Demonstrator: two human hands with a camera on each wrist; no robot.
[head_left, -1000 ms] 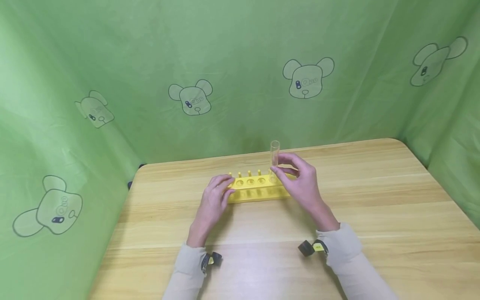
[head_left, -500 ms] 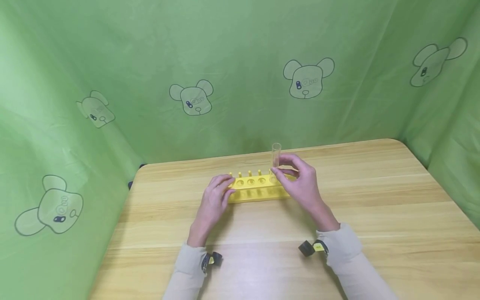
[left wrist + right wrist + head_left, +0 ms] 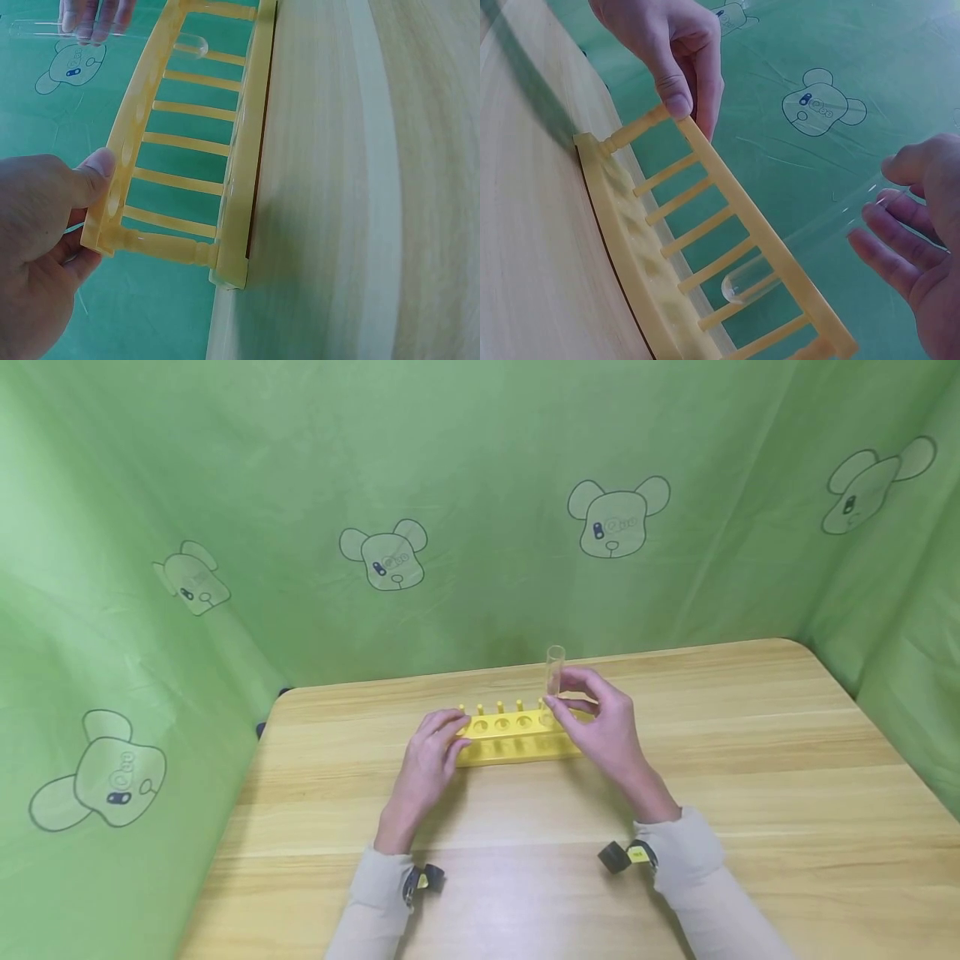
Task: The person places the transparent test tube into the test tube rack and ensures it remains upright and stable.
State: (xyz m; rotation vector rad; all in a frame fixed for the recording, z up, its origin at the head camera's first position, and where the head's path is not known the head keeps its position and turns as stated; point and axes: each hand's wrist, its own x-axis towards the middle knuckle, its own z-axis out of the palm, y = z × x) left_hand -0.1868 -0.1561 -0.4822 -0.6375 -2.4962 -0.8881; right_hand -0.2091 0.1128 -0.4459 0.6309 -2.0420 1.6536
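A clear test tube stands nearly upright at the right part of a yellow test tube rack. My right hand pinches the tube between thumb and fingers, above the rack's top plate. In the right wrist view, the tube's rounded bottom shows below the top plate and above the base. My left hand grips the rack's left end, with the thumb on the top plate and the other fingers partly hidden behind it.
The rack stands on a wooden table, toward its back edge. Several pegs rise along the rack's rear side. Green curtains with bear-head drawings surround the table at the back and sides.
The tube's top has shifted slightly right and a little lower, with my right hand nearly still. My left hand and the rack stay in place.
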